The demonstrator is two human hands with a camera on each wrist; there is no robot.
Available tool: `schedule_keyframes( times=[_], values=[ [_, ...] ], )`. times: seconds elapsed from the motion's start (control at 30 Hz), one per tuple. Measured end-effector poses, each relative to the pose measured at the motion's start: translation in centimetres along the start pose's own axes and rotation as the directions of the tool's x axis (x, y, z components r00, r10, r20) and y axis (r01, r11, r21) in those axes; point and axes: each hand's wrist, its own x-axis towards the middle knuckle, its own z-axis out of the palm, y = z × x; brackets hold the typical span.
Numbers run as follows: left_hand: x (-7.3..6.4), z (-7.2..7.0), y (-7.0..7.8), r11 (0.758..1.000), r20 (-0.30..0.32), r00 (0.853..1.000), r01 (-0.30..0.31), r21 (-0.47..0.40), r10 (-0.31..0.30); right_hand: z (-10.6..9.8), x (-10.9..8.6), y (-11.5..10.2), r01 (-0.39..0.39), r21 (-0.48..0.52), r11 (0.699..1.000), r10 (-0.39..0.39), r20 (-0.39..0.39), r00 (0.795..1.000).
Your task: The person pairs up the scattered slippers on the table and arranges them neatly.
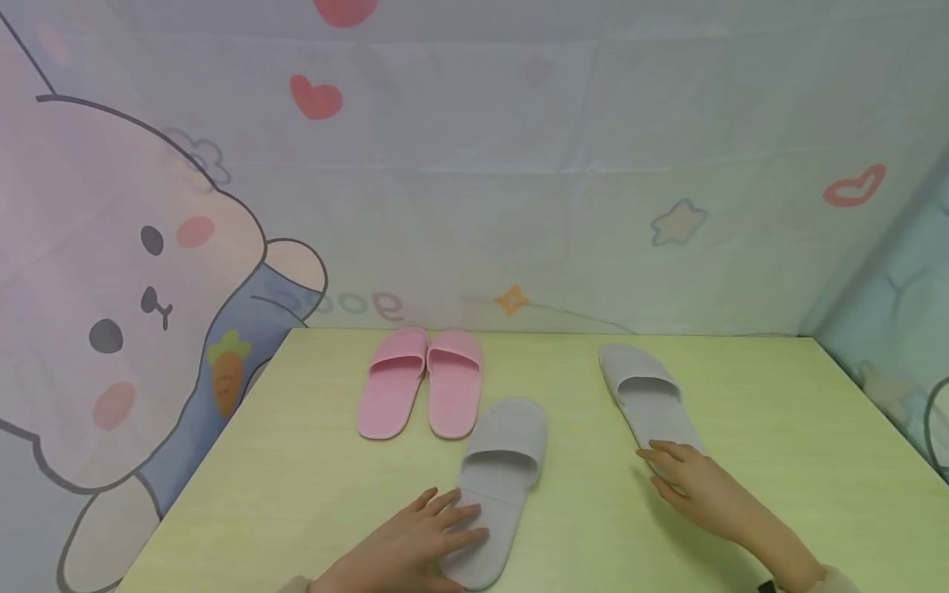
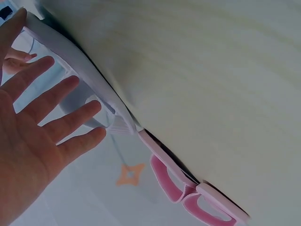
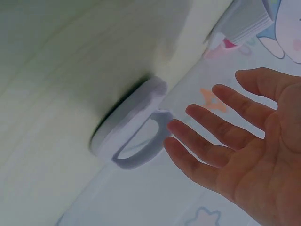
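Two grey slippers lie apart on the table. My left hand (image 1: 426, 539) hovers over the heel part of the nearer grey slipper (image 1: 504, 478), its fingers spread. In the left wrist view that palm (image 2: 23, 127) faces the slipper with nothing in it. On the right, the other grey slipper (image 1: 645, 395) points toward the back left. My right hand (image 1: 700, 486) is at its heel end, fingers extended and overlapping it in the head view. The right wrist view has the right hand (image 3: 240, 141) with fingers apart and holding nothing, beside the grey slipper (image 3: 131, 122).
A pair of pink slippers, the left one (image 1: 393, 395) and the right one (image 1: 455, 395), lies side by side near the back edge of the yellow-green table (image 1: 578, 527). Behind it hangs a printed cloth (image 1: 474, 165) with a cartoon bear, hearts and stars.
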Motion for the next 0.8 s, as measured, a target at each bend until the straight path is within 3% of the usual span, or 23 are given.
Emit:
schedule_keyframes(
  times=[0.17,0.4,0.8],
  values=[
    [0.2,0.2,0.1,1.0,0.021,1.0,-0.009,0.0,0.009,0.1,-0.5,0.7,-0.033,-0.008,0.999,0.033,0.042,0.999],
    [0.4,0.3,0.0,0.998,-0.007,0.999,-0.044,0.037,0.044,0.4,-0.7,1.8,-0.068,-0.018,0.998,0.069,0.083,0.994],
    [0.6,-0.2,0.1,0.997,-0.002,0.998,-0.066,0.043,0.066,0.9,-0.8,3.0,-0.025,-0.04,0.999,0.028,0.077,0.997]
  ],
)
